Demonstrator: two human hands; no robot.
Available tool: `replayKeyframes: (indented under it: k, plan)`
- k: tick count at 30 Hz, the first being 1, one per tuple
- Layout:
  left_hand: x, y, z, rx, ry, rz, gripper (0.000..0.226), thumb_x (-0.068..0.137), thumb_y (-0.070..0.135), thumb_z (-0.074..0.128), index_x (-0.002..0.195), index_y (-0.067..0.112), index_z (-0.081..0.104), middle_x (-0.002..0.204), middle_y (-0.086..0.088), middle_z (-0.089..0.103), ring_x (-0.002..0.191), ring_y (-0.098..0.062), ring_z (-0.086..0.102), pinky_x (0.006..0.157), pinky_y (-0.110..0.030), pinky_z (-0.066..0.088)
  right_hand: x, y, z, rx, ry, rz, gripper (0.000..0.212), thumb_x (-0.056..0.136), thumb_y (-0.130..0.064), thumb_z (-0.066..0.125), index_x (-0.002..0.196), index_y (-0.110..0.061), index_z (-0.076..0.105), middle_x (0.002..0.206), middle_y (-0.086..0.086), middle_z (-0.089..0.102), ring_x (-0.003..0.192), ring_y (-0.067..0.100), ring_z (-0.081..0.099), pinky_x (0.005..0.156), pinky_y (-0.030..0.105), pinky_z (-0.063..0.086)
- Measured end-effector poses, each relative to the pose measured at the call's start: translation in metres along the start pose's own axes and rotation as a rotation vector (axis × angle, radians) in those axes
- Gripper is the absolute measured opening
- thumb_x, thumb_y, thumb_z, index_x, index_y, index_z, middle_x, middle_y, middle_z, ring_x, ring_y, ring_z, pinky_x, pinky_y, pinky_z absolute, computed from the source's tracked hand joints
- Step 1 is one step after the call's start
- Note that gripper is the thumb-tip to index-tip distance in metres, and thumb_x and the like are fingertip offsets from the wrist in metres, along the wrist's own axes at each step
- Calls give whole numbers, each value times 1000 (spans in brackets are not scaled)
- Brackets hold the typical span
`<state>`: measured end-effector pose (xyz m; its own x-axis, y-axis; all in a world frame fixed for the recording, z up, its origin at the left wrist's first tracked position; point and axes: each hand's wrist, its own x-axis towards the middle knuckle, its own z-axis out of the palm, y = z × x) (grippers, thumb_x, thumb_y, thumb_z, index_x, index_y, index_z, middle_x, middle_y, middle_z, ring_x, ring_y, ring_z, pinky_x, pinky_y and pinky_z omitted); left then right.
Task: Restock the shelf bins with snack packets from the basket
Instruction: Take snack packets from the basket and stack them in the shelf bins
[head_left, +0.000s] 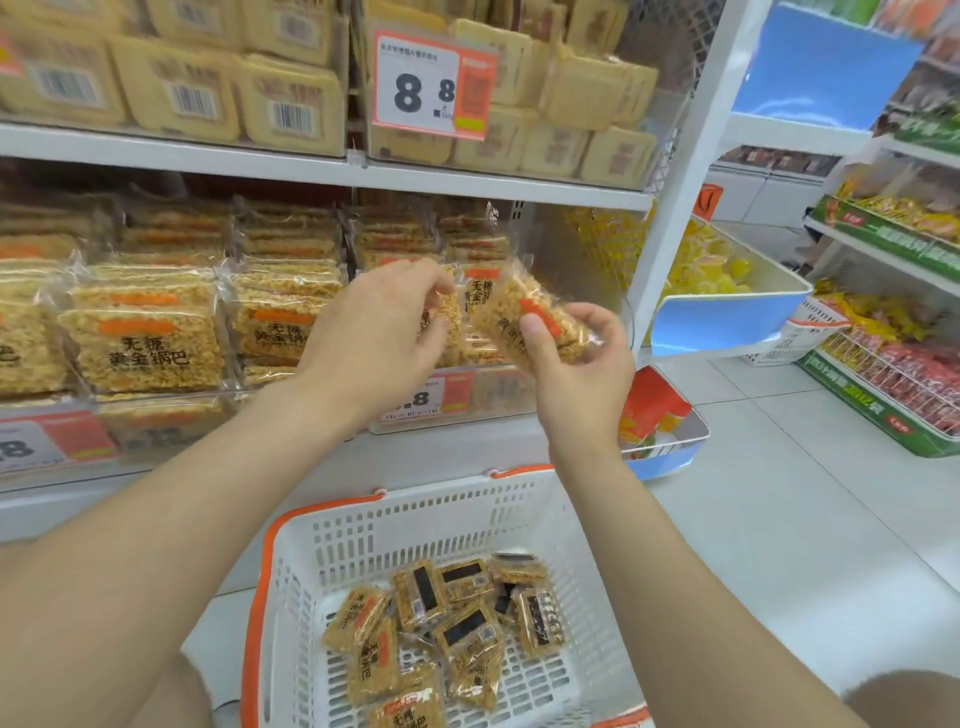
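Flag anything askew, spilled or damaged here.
Nothing spilled or torn. The packets in the basket lie jumbled at all angles, some showing orange labels, others black. The right hand holds one packet tilted; the left hand grips a bin packet; shelf stacks sit tidy.

Both arms bare, stretched fwd, converging toward mid-frame. L forearm (208, 493) comes in from bottom-left, wrist about straight. L hand (379, 322) is back-up w/ fingers (434, 283) curled down, pinching a packet (449, 332) at its edge. R forearm (649, 545) rises from bottom-right. R hand (576, 364) has palm turned inward, thumb (535, 338) pressed on a second packet (519, 304), fingers curled behind it. Hands near, not touching.
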<state>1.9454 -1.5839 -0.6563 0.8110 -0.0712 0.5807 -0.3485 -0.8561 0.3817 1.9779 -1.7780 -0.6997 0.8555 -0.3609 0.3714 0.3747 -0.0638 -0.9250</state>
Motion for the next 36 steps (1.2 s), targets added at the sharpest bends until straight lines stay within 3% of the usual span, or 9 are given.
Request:
replayKeyframes:
  k: [5, 10, 13, 16, 20, 24, 28, 33, 36]
  plan:
    - [9, 4, 14, 242, -105, 30, 41, 95, 17, 63, 136, 16, 60, 138, -3, 60, 135, -26, 50, 111, -47, 40, 55, 1, 14, -322, -63, -203, 37, 82, -34, 87, 106, -25, 61, 97, -17, 64, 89, 0, 63, 85, 29, 53]
    - [17, 3, 25, 382, -196, -72, 61, 94, 24, 65, 149, 12, 43, 160, -11, 43, 151, -28, 35, 126, -52, 26, 97, 4, 26, -656, -414, -253, 37, 79, -45, 88, 99, -35, 59, 103, -17, 64, 109, 22, 60, 93, 44, 51]
    - [20, 3, 28, 430, -223, -99, 48, 93, 28, 62, 135, 10, 47, 142, -11, 54, 138, -30, 47, 122, -54, 30, 117, 0, 29, -788, -549, -295, 37, 79, -42, 89, 99, -34, 59, 108, -10, 64, 114, 24, 57, 90, 36, 46]
    - [21, 2, 30, 435, -223, -93, 39, 92, 29, 59, 124, 11, 50, 127, -8, 58, 126, -29, 52, 118, -53, 34, 126, 2, 33, -962, -535, -367, 39, 83, -42, 86, 113, -30, 65, 115, -2, 51, 113, 26, 50, 92, 33, 38]
    - [21, -4, 31, 443, -204, -70, 38, 92, 28, 60, 126, 13, 51, 131, -6, 60, 130, -28, 53, 119, -52, 32, 121, -1, 45, -922, -630, -324, 37, 90, -30, 82, 125, -29, 71, 123, 2, 41, 112, 29, 56, 110, 39, 44]
    - [19, -5, 32, 468, -205, -50, 40, 92, 28, 61, 128, 13, 52, 136, -7, 59, 132, -29, 52, 118, -51, 32, 128, -13, 44, -889, -679, -343, 29, 97, -25, 74, 126, -30, 74, 120, 2, 41, 108, 22, 53, 105, 30, 42]
    - [19, -4, 30, 489, -217, -43, 40, 92, 24, 58, 129, 12, 51, 138, -9, 58, 134, -30, 51, 119, -50, 31, 132, -14, 40, -918, -733, -316, 28, 101, -27, 69, 128, -32, 73, 121, 3, 42, 106, 19, 48, 114, 36, 36]
    - [19, -3, 30, 525, -220, -36, 48, 95, 20, 53, 141, 9, 46, 148, -13, 54, 143, -32, 45, 125, -51, 28, 134, -9, 45, -924, -704, -296, 27, 104, -24, 65, 129, -31, 73, 121, 4, 40, 118, 31, 53, 116, 40, 35]
    - [20, -2, 31, 518, -222, -44, 49, 96, 18, 52, 143, 7, 45, 152, -16, 51, 147, -34, 42, 125, -51, 27, 128, -2, 53, -1046, -605, -355, 26, 102, -31, 67, 126, -38, 74, 118, 3, 37, 122, 36, 40, 112, 48, 37]
